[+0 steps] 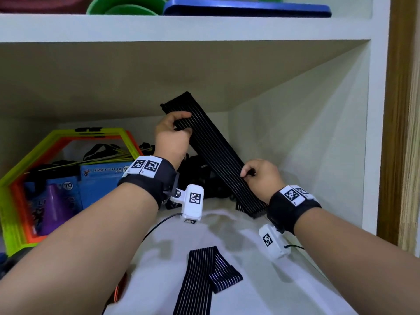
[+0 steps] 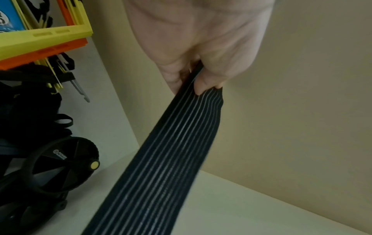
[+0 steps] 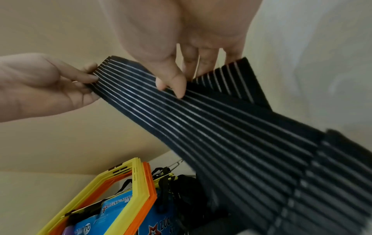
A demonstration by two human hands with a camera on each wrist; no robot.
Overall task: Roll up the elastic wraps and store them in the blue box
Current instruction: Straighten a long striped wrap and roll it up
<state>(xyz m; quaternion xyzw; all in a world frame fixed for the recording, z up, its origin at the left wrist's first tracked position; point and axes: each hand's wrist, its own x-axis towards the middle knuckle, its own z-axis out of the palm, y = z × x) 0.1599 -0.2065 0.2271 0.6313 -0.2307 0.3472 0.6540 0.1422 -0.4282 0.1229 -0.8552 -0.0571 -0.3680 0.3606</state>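
A black elastic wrap (image 1: 216, 153) with thin white stripes is stretched slantwise above the white shelf (image 1: 238, 228). My left hand (image 1: 187, 123) pinches its upper end between thumb and fingers; the left wrist view shows that pinch, left hand (image 2: 199, 82) on the wrap (image 2: 171, 159). My right hand (image 1: 247, 175) pinches the wrap lower down, and its free end hangs to the shelf. In the right wrist view, my right hand (image 3: 175, 85) presses thumb and fingers on the wrap (image 3: 221, 120), with the left hand (image 3: 88, 76) at the far end. A second striped wrap (image 1: 204, 273) lies unrolled on the shelf near me.
Yellow-green and orange hexagonal frames (image 1: 68, 137) lean at the left around blue "Lucky Star" boxes (image 1: 102, 180). Black straps and a black wheel (image 2: 60, 165) sit behind the left wrist. The upper shelf board (image 1: 181, 28) carries a flat blue lid (image 1: 245, 6). The cabinet side wall (image 1: 318, 133) stands close on the right.
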